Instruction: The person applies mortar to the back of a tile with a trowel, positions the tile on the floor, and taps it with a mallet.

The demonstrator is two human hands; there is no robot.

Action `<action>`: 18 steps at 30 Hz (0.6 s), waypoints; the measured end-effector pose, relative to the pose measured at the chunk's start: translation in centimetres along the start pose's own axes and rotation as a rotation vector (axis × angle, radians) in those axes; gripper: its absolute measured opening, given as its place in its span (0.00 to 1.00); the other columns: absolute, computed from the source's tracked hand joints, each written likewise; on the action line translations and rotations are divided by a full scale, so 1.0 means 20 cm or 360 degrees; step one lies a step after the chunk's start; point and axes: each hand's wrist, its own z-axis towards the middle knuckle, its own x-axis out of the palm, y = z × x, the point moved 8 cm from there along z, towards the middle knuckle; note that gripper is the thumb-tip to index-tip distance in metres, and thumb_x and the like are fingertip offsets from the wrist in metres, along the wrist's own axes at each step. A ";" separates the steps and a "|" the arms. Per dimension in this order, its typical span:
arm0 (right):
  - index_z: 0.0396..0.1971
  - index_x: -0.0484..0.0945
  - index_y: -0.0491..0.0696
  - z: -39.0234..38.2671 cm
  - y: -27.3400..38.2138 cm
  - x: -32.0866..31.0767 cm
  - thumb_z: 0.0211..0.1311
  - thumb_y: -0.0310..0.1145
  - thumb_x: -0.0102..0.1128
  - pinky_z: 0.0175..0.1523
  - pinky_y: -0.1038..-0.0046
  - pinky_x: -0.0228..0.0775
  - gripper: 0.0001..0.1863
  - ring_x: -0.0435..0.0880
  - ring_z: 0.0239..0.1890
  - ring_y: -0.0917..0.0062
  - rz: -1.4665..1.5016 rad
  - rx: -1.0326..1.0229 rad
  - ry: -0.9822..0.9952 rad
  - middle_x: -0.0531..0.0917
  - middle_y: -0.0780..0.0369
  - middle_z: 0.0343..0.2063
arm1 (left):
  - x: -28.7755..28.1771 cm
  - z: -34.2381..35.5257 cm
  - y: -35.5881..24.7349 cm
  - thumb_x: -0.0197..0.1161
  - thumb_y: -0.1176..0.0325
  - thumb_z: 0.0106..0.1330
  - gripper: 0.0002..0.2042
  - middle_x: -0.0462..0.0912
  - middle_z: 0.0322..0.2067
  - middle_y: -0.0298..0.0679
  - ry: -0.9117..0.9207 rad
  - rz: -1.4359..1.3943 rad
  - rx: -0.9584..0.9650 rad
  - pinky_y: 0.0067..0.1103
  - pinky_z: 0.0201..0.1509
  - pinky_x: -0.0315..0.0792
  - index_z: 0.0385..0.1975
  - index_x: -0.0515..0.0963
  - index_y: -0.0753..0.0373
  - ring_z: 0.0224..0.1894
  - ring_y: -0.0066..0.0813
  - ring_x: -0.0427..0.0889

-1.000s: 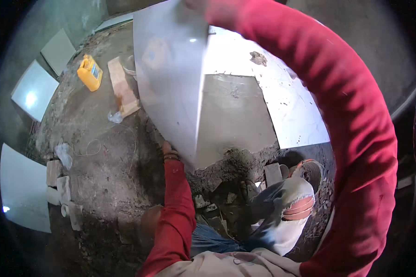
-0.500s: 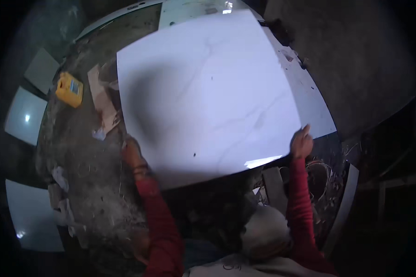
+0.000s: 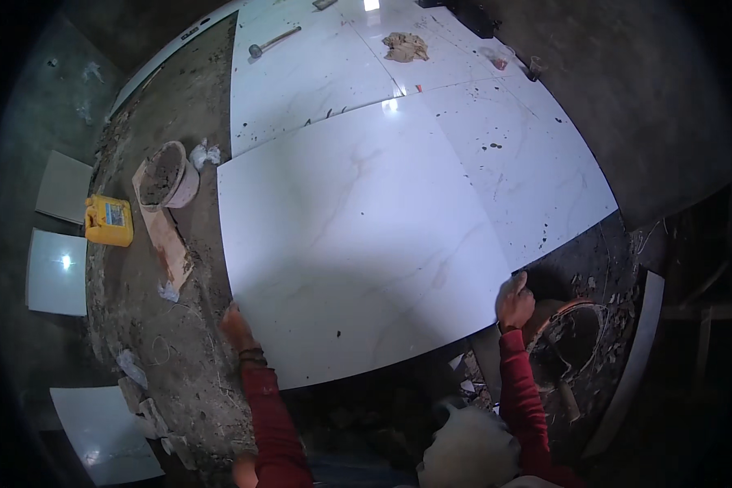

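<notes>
A large white marble-look tile (image 3: 358,244) spans the space between my two hands. My left hand (image 3: 236,329) grips its left side close to the near corner. At the near right corner, my right hand (image 3: 516,305) holds the edge, thumb pointing forward. The fingers under the tile are hidden. Its far edge lies along or slightly over a laid white tile (image 3: 289,93), and its right edge meets another laid tile (image 3: 529,171); whether it rests on the ground or hangs just above, I cannot tell.
A mallet (image 3: 274,42) and a crumpled tan cloth (image 3: 405,47) lie on the far tiles. Left are a mortar bucket (image 3: 189,187), a wooden board (image 3: 167,244) and a yellow jerrycan (image 3: 110,221). A round orange-rimmed container (image 3: 573,342) stands near my right forearm.
The tile has come down and toward me, with both hands still on it. The laid tiles, mallet, cloth and mortar bucket beyond it now show more fully.
</notes>
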 end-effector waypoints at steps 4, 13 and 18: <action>0.24 0.80 0.36 0.04 0.08 0.14 0.71 0.54 0.30 0.35 0.51 0.67 0.38 0.79 0.29 0.47 -0.0029 -0.0008 0.0031 0.79 0.42 0.24 | -0.01 0.13 0.04 0.51 0.61 0.66 0.18 0.83 0.31 0.51 -0.0077 0.0156 -0.0016 0.31 0.37 0.71 0.32 0.79 0.73 0.30 0.38 0.81; 0.18 0.78 0.34 0.03 0.16 0.26 0.72 0.54 0.30 0.32 0.52 0.66 0.40 0.77 0.24 0.46 -0.0054 -0.0053 -0.0099 0.77 0.42 0.19 | 0.08 0.31 0.03 0.49 0.55 0.65 0.22 0.83 0.36 0.52 -0.0057 0.0477 -0.0071 0.36 0.44 0.70 0.36 0.79 0.72 0.40 0.46 0.81; 0.16 0.77 0.35 0.06 0.21 0.28 0.71 0.55 0.28 0.31 0.52 0.65 0.41 0.76 0.23 0.47 -0.0042 -0.0081 -0.0040 0.77 0.43 0.18 | 0.15 0.21 0.03 0.52 0.58 0.65 0.21 0.83 0.34 0.47 -0.0016 -0.0015 -0.0318 0.32 0.41 0.71 0.38 0.78 0.75 0.34 0.37 0.80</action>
